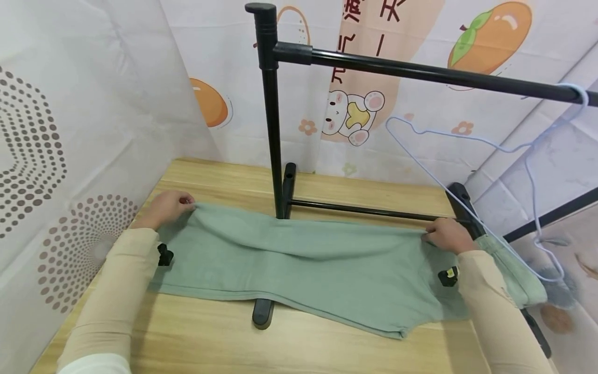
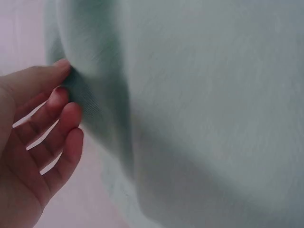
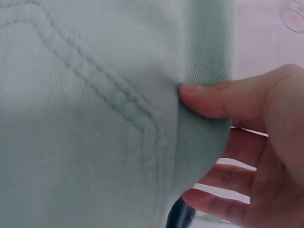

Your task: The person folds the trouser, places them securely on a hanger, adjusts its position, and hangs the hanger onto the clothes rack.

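Observation:
Pale green trousers point(image 1: 280, 265), doubled lengthwise, stretch sideways between my hands over the wooden surface. My left hand point(image 1: 166, 208) pinches their far edge at the left end; in the left wrist view, thumb and fingertips meet on the cloth's fold. Toward the waist end, my right hand point(image 1: 448, 235) pinches the same far edge. In the right wrist view the thumb of the right hand point(image 3: 251, 109) presses on the cloth beside a double-stitched seam point(image 3: 109, 90), its other fingers behind the fabric. The waist end, at the right, is partly hidden by my right forearm.
A black garment rack point(image 1: 271, 119) stands behind, its foot point(image 1: 263, 314) partly under the trousers. From its top bar hangs a pale blue wire hanger point(image 1: 467, 136), dangling near my right hand. Printed curtains point(image 1: 243, 47) enclose the wooden surface point(image 1: 224, 337).

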Demonstrator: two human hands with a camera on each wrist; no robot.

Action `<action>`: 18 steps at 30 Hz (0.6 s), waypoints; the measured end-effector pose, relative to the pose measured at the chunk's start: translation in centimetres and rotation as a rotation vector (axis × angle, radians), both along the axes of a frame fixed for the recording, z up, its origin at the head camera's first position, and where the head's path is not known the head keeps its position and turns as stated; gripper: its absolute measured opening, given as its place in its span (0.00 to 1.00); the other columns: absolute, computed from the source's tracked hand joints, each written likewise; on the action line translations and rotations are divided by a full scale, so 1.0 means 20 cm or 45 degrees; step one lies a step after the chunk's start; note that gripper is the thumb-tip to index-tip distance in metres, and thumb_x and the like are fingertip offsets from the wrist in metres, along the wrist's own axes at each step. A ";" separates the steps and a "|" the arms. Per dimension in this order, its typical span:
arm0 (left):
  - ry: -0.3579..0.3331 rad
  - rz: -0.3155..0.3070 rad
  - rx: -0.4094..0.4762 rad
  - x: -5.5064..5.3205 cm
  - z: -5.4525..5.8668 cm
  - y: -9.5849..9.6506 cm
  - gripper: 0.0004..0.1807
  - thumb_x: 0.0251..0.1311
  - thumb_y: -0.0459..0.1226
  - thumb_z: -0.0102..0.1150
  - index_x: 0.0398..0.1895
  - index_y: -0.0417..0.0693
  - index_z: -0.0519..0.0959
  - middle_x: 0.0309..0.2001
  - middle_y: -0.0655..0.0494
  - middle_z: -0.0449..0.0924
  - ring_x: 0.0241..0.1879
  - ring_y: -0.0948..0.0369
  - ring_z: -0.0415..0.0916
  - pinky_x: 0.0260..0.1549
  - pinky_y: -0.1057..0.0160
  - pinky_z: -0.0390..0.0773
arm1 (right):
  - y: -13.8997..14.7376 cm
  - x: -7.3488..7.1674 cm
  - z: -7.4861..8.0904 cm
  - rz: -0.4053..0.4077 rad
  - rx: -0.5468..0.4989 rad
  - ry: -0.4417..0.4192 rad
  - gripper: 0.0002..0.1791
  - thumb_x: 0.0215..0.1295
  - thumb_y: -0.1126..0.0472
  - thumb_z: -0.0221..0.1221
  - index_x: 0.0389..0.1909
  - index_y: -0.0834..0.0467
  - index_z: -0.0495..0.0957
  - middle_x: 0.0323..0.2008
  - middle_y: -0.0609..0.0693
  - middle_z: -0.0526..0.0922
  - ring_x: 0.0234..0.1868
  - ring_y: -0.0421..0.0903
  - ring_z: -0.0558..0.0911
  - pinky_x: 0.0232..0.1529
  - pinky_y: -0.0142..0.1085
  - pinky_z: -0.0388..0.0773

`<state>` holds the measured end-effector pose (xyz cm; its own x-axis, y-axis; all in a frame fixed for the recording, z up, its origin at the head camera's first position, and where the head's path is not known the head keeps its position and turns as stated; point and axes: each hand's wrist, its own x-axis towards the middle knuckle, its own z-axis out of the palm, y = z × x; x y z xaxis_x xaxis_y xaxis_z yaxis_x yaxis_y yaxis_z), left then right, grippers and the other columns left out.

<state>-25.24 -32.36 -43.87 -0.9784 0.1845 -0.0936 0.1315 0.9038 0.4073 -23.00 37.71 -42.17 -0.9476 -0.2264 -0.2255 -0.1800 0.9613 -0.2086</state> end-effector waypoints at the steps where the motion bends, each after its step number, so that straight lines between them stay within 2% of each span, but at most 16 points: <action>1: 0.018 0.017 -0.001 0.00 0.00 0.00 0.11 0.67 0.39 0.56 0.41 0.40 0.81 0.43 0.38 0.82 0.41 0.46 0.78 0.39 0.47 0.75 | 0.00 0.00 0.00 -0.020 -0.001 0.028 0.12 0.59 0.57 0.62 0.20 0.60 0.81 0.19 0.51 0.78 0.19 0.41 0.66 0.21 0.35 0.64; 4: 0.056 0.059 -0.003 0.00 0.00 0.00 0.11 0.68 0.40 0.55 0.42 0.40 0.79 0.44 0.36 0.81 0.42 0.44 0.78 0.39 0.46 0.75 | 0.00 -0.01 -0.02 -0.063 0.013 0.054 0.13 0.59 0.55 0.63 0.20 0.59 0.81 0.19 0.51 0.79 0.19 0.41 0.67 0.20 0.36 0.64; 6: 0.051 0.074 -0.011 -0.01 -0.02 0.02 0.11 0.69 0.40 0.54 0.42 0.40 0.77 0.45 0.34 0.81 0.41 0.44 0.79 0.39 0.46 0.75 | 0.00 -0.01 -0.05 -0.058 0.020 0.031 0.18 0.60 0.55 0.62 0.13 0.55 0.73 0.14 0.46 0.70 0.17 0.41 0.65 0.19 0.35 0.61; 8: 0.023 0.087 -0.012 -0.01 -0.04 0.05 0.11 0.69 0.40 0.53 0.43 0.39 0.76 0.46 0.33 0.81 0.41 0.44 0.79 0.38 0.47 0.75 | -0.01 -0.01 -0.08 -0.056 0.032 0.012 0.21 0.61 0.55 0.61 0.11 0.51 0.66 0.12 0.42 0.62 0.16 0.41 0.63 0.19 0.34 0.58; 11: -0.041 0.096 -0.002 -0.01 -0.07 0.08 0.13 0.70 0.38 0.51 0.48 0.36 0.73 0.48 0.31 0.79 0.42 0.43 0.79 0.38 0.48 0.76 | -0.03 -0.01 -0.10 -0.042 0.045 0.031 0.18 0.60 0.58 0.61 0.12 0.53 0.70 0.12 0.44 0.66 0.17 0.42 0.65 0.20 0.35 0.60; 14: -0.117 0.116 0.062 0.00 -0.08 0.09 0.20 0.70 0.36 0.51 0.59 0.33 0.66 0.48 0.31 0.76 0.43 0.43 0.77 0.38 0.49 0.75 | -0.05 0.00 -0.10 -0.040 0.089 0.067 0.11 0.59 0.59 0.62 0.24 0.63 0.80 0.21 0.55 0.79 0.21 0.48 0.74 0.23 0.41 0.71; 16: -0.156 0.118 0.100 0.02 -0.07 0.08 0.26 0.69 0.35 0.52 0.64 0.31 0.60 0.48 0.32 0.74 0.44 0.43 0.75 0.39 0.48 0.74 | -0.06 0.01 -0.09 -0.038 0.129 0.065 0.16 0.59 0.58 0.63 0.36 0.69 0.81 0.32 0.65 0.82 0.28 0.56 0.79 0.29 0.47 0.76; 18: -0.190 0.121 0.118 0.04 -0.06 0.07 0.28 0.68 0.35 0.52 0.66 0.29 0.58 0.49 0.31 0.72 0.45 0.42 0.74 0.40 0.47 0.74 | -0.07 0.02 -0.08 -0.033 0.163 0.068 0.24 0.59 0.58 0.64 0.49 0.73 0.77 0.43 0.72 0.79 0.37 0.63 0.80 0.35 0.53 0.78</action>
<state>-24.51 -30.99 -44.99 -0.9684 0.1065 -0.2257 -0.0206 0.8670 0.4978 -22.57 36.25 -43.78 -0.9641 -0.1746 -0.2001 -0.1627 0.9839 -0.0744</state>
